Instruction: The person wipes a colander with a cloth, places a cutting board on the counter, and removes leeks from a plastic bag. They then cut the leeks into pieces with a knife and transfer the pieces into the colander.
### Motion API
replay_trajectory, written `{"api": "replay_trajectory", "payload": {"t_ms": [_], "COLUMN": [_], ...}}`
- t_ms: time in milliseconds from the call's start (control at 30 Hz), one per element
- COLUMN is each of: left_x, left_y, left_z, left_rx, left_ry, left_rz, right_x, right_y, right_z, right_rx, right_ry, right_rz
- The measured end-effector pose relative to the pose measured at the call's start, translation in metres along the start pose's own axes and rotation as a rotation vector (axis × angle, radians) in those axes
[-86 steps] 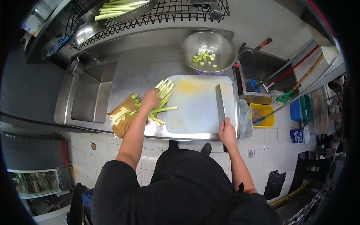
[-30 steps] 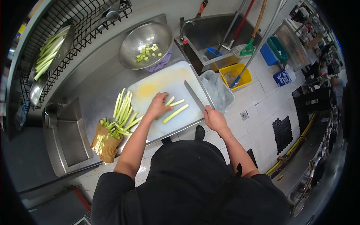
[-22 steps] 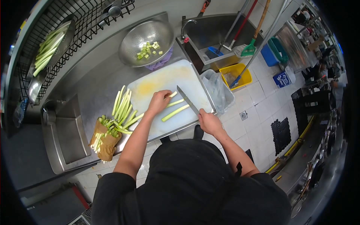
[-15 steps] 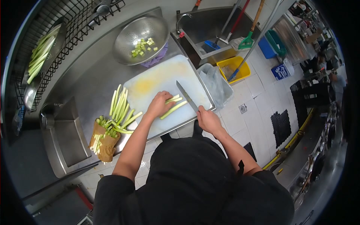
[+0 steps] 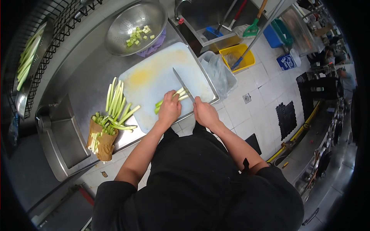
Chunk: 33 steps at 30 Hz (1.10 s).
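Note:
On the white cutting board [image 5: 154,69], which has a yellow stain, my left hand [image 5: 170,109] is closed over a few green stalks [image 5: 181,93], their ends showing on both sides of it. My right hand [image 5: 205,112] grips the handle of a knife [image 5: 182,82], whose blade lies over the stalks to the right of my left fingers. More long stalks [image 5: 115,99] lie along the board's left edge. A brown paper wrap [image 5: 106,145] holds another bunch beyond them. Cut green pieces [image 5: 135,36] sit in a steel colander [image 5: 115,35] behind the board.
A purple cloth [image 5: 155,46] is under the colander. At the back is a sink [image 5: 192,29]; another basin [image 5: 65,142] is at left. A lined bin [image 5: 217,75] and yellow bucket [image 5: 246,57] stand right of the counter. A wire rack [image 5: 50,48] hangs upper left.
My left hand has moved right and nearer my body, now covering the stalks' middle. The knife has come over the stalks, closer to my left hand. The whole view has shifted slightly.

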<state>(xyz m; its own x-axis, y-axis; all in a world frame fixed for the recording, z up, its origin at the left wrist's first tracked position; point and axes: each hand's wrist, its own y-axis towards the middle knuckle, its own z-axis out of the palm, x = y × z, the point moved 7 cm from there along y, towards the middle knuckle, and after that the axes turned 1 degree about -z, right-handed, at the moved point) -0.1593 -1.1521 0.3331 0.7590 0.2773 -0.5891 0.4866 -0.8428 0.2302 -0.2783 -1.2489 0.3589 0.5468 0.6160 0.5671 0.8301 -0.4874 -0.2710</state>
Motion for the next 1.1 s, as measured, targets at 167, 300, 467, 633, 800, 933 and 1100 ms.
{"api": "replay_trajectory", "payload": {"t_ms": [167,300,467,633,800,933,1100], "left_x": [-0.009,0.007,0.015,0.013,0.015,0.012,0.006], "left_y": [0.005,0.009,0.014,0.017,0.017,0.019,0.028], "left_z": [-0.006,-0.009,-0.016,-0.016,-0.010,-0.011,-0.016], "left_rx": [0.013,0.064,0.120,0.124,0.114,0.097,0.015], "left_ry": [0.006,0.009,-0.117,-0.052,-0.054,-0.074,-0.095], "left_rz": [-0.012,0.018,0.093,0.142,0.142,0.132,0.095], "right_x": [0.000,0.000,-0.002,-0.003,-0.009,-0.008,0.009], "right_y": [0.011,0.007,-0.005,-0.008,-0.008,-0.006,-0.010], "right_z": [-0.006,-0.010,-0.015,-0.016,-0.016,-0.017,-0.025], "right_rx": [-0.026,-0.011,0.010,0.031,0.022,0.020,0.034], "right_ry": [-0.015,-0.048,-0.079,-0.134,-0.129,-0.152,-0.164], "right_rz": [-0.035,-0.044,-0.042,-0.032,-0.048,-0.054,-0.026]}}
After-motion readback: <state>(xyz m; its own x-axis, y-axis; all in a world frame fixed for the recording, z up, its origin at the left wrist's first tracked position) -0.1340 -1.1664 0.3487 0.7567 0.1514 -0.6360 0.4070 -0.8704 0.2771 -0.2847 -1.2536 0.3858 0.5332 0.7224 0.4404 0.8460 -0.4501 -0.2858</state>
